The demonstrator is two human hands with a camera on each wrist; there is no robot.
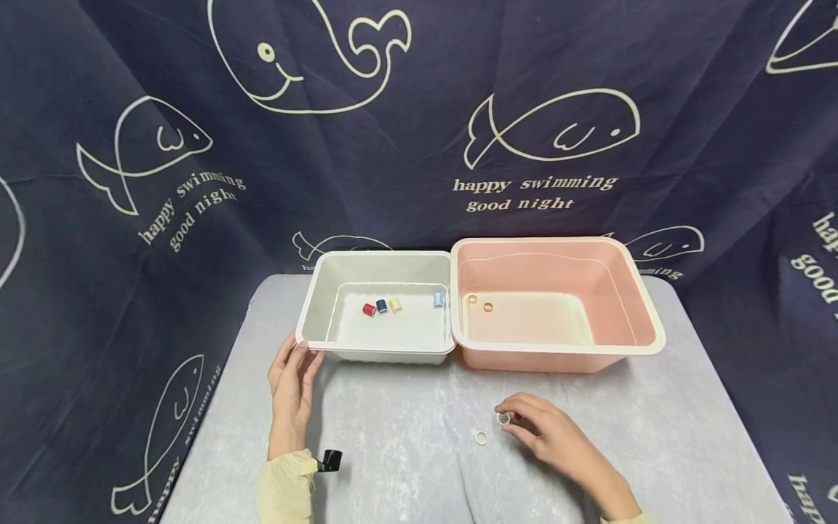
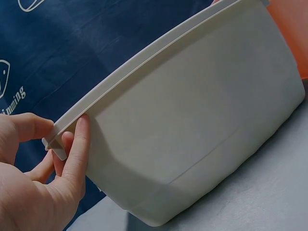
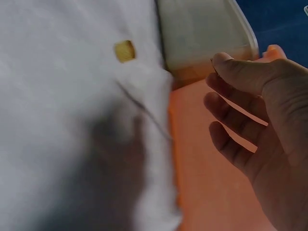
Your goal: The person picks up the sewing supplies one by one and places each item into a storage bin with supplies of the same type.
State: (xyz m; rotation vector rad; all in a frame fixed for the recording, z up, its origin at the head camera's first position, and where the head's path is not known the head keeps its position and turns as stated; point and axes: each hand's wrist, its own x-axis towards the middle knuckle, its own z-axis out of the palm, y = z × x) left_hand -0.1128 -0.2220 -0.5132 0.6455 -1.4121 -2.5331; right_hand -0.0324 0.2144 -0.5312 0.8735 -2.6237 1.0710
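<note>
My left hand [image 1: 292, 386] grips the near left corner of the light grey bin [image 1: 386, 348], the thumb at the rim and the fingers under it, as the left wrist view shows. Inside that bin lie several thread spools: red [image 1: 369, 310], dark blue [image 1: 382, 306], pale yellow [image 1: 395, 305] and light blue [image 1: 438, 300]. In front of the pink bin [image 1: 556, 348], my right hand [image 1: 550, 437] pinches a small whitish ring [image 1: 503, 418] above the table. Beside it on the table is another ring [image 1: 481, 437], whose side looks gold in the right wrist view.
Two small ring-like pieces, one gold [image 1: 472, 299] and one copper-brown [image 1: 487, 307], lie in the pink bin. Both bins stand side by side at the back of the grey table [image 1: 393, 444]. A dark blue printed curtain [image 1: 366, 160] hangs behind.
</note>
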